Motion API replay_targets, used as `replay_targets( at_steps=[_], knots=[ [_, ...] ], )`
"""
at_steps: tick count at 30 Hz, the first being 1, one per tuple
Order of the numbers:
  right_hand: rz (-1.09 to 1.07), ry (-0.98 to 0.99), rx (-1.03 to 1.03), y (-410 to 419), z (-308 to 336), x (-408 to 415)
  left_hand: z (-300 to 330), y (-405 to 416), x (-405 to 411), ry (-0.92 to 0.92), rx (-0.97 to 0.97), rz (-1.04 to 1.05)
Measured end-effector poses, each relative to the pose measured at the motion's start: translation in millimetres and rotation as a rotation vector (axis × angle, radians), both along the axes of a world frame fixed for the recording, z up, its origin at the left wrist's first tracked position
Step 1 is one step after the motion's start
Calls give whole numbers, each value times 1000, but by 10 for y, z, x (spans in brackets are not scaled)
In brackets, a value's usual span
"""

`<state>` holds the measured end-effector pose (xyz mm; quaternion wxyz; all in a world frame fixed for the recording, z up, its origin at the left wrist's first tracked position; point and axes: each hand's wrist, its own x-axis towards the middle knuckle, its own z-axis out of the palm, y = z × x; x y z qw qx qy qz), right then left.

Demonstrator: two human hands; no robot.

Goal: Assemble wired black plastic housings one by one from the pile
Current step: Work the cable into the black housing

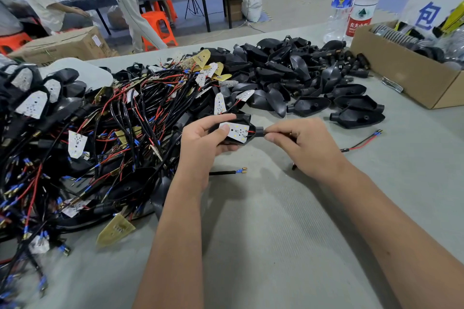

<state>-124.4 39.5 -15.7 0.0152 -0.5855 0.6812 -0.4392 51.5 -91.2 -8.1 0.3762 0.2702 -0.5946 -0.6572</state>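
My right hand (pixel 298 143) covers the wire where it leaves the black housing (pixel 236 130), so I can't see how the fingers pinch it. Left of that housing, the tangled wire pile (pixel 75 138) runs off the frame edge, blurred at its lower corner. The cardboard box (pixel 401 68) far right of it is cut off, its contents unclear.

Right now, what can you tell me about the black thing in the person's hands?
The black housing is a small pointed shell that looks like plastic, with a short round neck at its right end. A white board dotted with little yellow squares lies inside it, facing up. The left hand grips the shell, thumb pressing the board. The right hand pinches the wire at the neck. It is held just above the grey table.
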Motion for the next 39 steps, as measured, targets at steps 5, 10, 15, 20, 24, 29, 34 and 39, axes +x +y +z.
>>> replay_targets(
  at_steps=[5,10,15,20,24,29,34,39],
  knots=[
    [-32,11,21,24,0,9,1,23,-20,31,27,18],
    [-57,105,18,51,10,28,-12,9,-19,10,29,38],
    [-47,145,21,45,0,-11,-4,10,-16,-17,24,35],
    [-80,125,-10,45,-25,-29,-3,12,-24,-78,-12,26],
    [-102,109,79,39,-16,-2,9,11,-37,-111,-44,38],
    [-74,214,154,8,-24,87,11,102,-86,-149,-66,-70],
    [-88,260,144,36,-51,59,10,138,-104,-186,-7,-149],
    [-47,247,177,35,-19,72,28,143,-81,-206,-26,-134]
  ],
)
